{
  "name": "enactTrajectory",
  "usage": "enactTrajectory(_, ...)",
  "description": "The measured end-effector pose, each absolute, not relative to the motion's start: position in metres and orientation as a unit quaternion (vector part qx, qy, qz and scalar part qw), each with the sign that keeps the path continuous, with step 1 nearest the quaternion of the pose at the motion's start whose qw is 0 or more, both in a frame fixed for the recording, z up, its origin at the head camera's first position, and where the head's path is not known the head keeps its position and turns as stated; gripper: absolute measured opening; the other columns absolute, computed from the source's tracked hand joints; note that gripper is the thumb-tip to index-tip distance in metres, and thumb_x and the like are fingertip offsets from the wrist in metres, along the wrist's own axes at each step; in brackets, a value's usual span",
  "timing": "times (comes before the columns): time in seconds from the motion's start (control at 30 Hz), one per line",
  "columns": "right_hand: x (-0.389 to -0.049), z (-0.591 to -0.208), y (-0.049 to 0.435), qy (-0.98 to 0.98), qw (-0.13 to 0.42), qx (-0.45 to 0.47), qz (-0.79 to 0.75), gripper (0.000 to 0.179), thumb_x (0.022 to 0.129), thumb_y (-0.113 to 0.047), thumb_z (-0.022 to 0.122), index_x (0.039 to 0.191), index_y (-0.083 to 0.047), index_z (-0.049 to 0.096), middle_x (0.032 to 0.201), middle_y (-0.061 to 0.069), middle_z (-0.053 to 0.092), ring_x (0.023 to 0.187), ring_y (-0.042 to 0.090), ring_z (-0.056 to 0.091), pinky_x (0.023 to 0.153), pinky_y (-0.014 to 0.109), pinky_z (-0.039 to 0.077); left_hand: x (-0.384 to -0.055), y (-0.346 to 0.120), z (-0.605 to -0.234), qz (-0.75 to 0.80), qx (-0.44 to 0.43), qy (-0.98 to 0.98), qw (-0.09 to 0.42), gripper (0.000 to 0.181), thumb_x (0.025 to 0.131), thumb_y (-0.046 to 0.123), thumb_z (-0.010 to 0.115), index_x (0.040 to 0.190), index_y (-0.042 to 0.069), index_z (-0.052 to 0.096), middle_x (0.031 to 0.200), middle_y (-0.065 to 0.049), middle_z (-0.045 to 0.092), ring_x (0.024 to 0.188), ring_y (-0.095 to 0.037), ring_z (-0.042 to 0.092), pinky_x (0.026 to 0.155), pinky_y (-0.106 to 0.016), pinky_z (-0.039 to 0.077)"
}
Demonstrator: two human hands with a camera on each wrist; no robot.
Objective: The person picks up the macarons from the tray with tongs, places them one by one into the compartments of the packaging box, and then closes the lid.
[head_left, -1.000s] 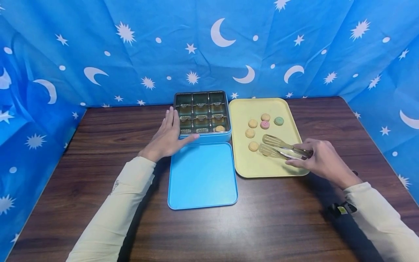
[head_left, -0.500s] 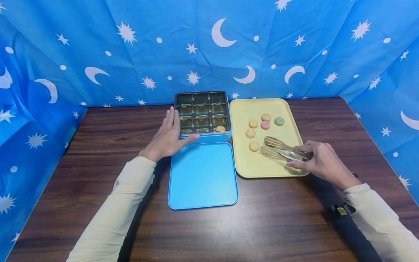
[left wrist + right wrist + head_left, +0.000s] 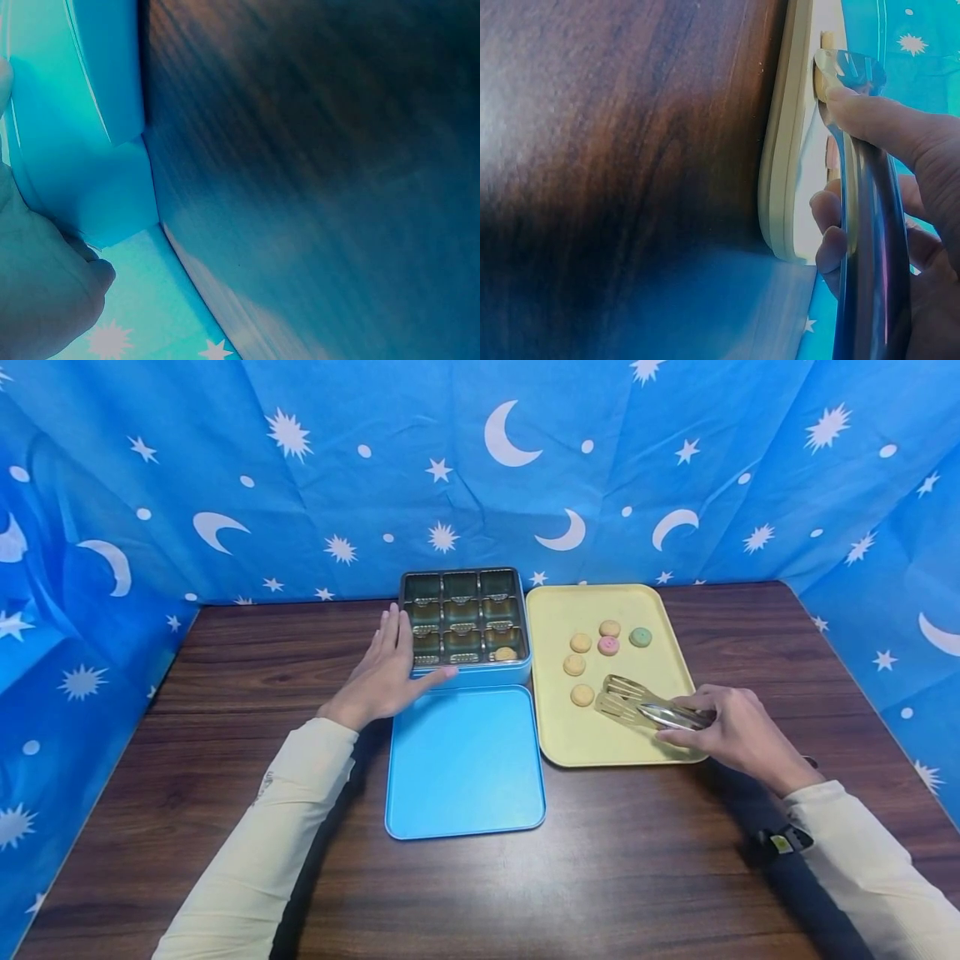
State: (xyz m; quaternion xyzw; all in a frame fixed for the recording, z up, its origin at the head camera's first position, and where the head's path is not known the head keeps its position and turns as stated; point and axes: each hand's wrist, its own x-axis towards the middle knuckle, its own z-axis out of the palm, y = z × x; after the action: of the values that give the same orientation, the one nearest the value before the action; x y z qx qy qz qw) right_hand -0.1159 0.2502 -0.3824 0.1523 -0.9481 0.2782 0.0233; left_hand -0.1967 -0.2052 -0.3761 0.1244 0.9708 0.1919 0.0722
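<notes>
My right hand (image 3: 738, 727) grips a pair of metal tongs (image 3: 671, 717), thumb and fingers on opposite sides, as the right wrist view also shows. The tongs' slotted ends lie low over the yellow tray (image 3: 558, 739), just right of a beige cookie (image 3: 582, 696); I cannot tell whether a cookie is between them. Farther back on the tray are a pink cookie (image 3: 608, 646), a green cookie (image 3: 640, 637) and other beige ones. With fingers straight and thumb spread, my left hand (image 3: 378, 677) rests against the left front corner of a blue tin (image 3: 480, 676).
The tin holds a divided insert (image 3: 461, 633) with one cookie (image 3: 506, 654) in its front right compartment. In front of it lies a blue lid (image 3: 465, 760) on the brown wooden table (image 3: 480, 893). A blue curtain (image 3: 375, 485) with moons and stars hangs close behind.
The ends of the tongs have drawn closer together and moved slightly; a cookie partly seen beneath them a second ago is hidden now. My left hand has stayed at the tin.
</notes>
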Motion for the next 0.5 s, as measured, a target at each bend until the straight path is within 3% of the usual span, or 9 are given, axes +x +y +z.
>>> enactTrajectory(0.5,-0.1157,-0.3811,0.2506,-0.950,0.009,0.140,0.279,0.050,0.081,-0.035,0.088,0.111,0.004,0.077,0.085,0.008,0.070,0.066,0.018,0.055,0.053,0.025,0.044,-0.1963,-0.2049,-0.3755,0.192,0.120,0.972,0.069,0.121,0.089,0.083,0.043,0.159,0.001,-0.012,0.166,-0.016,-0.021,0.151,-0.026,-0.022,0.123,-0.052,0.002)
